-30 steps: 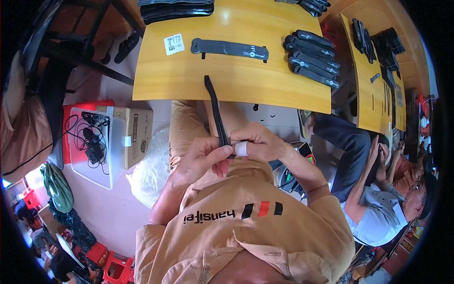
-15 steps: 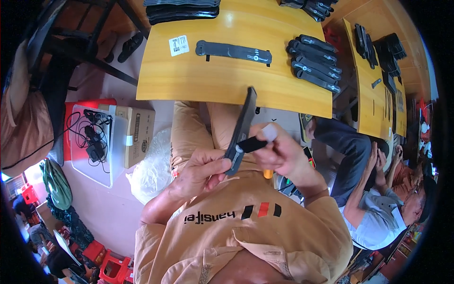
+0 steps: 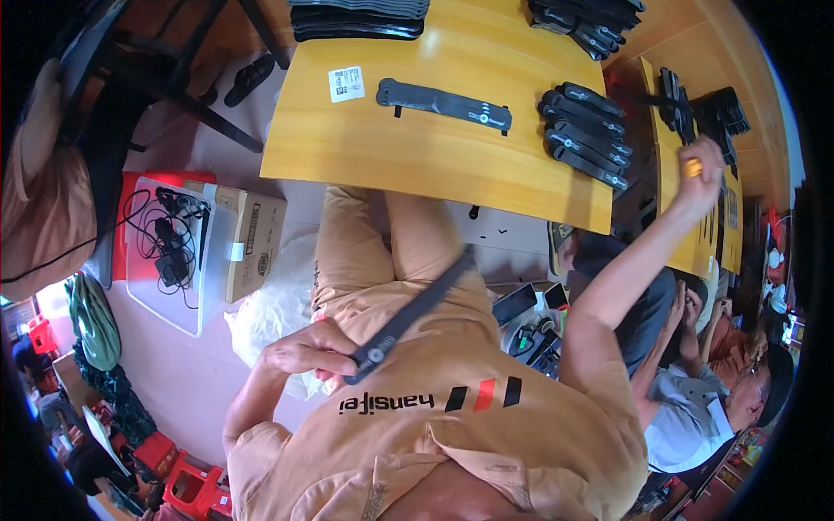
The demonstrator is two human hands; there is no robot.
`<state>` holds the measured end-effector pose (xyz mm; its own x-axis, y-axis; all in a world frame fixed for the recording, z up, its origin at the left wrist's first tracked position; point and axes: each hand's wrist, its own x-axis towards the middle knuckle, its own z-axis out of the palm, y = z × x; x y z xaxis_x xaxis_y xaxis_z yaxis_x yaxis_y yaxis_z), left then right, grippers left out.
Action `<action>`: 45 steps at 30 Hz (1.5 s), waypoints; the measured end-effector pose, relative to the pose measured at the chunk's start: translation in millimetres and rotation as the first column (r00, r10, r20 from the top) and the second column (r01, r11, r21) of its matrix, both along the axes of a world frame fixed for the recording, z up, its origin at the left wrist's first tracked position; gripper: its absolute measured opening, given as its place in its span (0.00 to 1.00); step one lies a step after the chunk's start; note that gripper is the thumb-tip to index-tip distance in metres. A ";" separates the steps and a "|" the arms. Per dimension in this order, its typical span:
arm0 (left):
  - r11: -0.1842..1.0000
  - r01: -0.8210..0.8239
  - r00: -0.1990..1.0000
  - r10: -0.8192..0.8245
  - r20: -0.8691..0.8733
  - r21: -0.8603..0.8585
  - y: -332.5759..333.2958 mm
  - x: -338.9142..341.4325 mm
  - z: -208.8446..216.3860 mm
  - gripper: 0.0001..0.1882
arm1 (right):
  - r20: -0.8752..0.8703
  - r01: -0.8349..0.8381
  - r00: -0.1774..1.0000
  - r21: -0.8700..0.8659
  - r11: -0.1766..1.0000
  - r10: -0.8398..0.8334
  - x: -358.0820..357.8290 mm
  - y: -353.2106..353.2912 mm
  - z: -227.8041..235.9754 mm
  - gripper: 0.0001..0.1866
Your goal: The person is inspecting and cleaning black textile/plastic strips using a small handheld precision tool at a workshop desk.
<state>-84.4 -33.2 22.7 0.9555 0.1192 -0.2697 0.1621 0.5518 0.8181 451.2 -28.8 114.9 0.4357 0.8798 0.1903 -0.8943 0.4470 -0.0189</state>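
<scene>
My left hand [image 3: 314, 352] pinches one end of a flat black strap [image 3: 408, 317] with small pale markings. The strap slants up and right across my lap, its far end blurred. My right hand [image 3: 702, 169] is stretched far out to the right, fingers closed beside the right-hand table. A small orange cylinder [image 3: 692, 167] shows in that fist; the rest of it is hidden. On the yellow table [image 3: 347, 148] ahead lies a single black strap [image 3: 447, 104] with dark tabs beneath it. Several folded straps [image 3: 584, 139] are piled at its right side.
A white label sheet [image 3: 347, 83] and a stack of black strips [image 3: 358, 19] lie on the table. At left stand a clear bin [image 3: 169, 269] of cables and a cardboard box [image 3: 256, 243]. Another person [image 3: 704, 408] sits close on my right.
My right hand has left the strap and swung far out to the right with the orange cylinder. My left hand has moved left and down, still holding the strap, which now leans lower.
</scene>
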 end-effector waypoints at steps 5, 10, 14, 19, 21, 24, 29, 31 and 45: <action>0.906 -0.422 0.906 0.423 -0.026 0.027 12.6 -24.3 0.4 0.15 | 0.485 0.060 0.874 -0.065 0.996 -0.021 -18.2 -9.3 45.8 0.09; 0.664 -0.655 0.669 0.732 -0.132 0.359 59.0 10.3 -13.7 0.18 | 0.979 0.670 0.179 -0.049 0.740 -0.098 -93.6 -10.7 35.1 0.08; 0.601 -0.703 0.547 0.799 -0.252 0.380 100.0 31.2 -59.4 0.21 | 0.698 0.702 -0.675 0.507 0.501 0.239 -134.4 -12.2 26.7 0.02; 0.628 -0.648 0.477 0.776 -0.413 0.431 106.5 34.4 -63.7 0.24 | 0.629 0.668 -0.731 0.580 0.466 0.265 -130.8 -17.9 13.5 0.04; 0.619 -0.628 0.425 0.781 -0.458 0.472 102.3 34.1 -58.1 0.25 | 0.636 0.682 -0.722 0.591 0.431 0.272 -130.1 -18.5 6.4 0.04; 0.476 -0.511 0.265 0.879 -0.396 0.716 85.5 26.6 -49.2 0.25 | 0.673 0.715 -0.678 0.514 0.474 0.294 -139.7 -18.6 -3.7 0.06; 0.815 -0.514 0.802 0.567 -0.187 0.270 47.4 85.6 -18.8 0.20 | 0.506 0.287 -0.863 0.519 0.805 -0.018 -181.4 -10.8 -41.0 0.13; 0.775 -0.628 0.778 0.627 -0.047 -0.068 37.8 119.9 -18.5 0.18 | 0.397 0.034 -0.902 0.452 0.891 -0.167 -205.0 -10.5 -51.0 0.13; 0.483 -0.844 0.463 0.875 -0.137 0.232 42.2 170.6 -38.5 0.10 | 0.756 0.356 0.128 -0.639 0.682 0.642 -220.0 -28.2 -118.1 0.08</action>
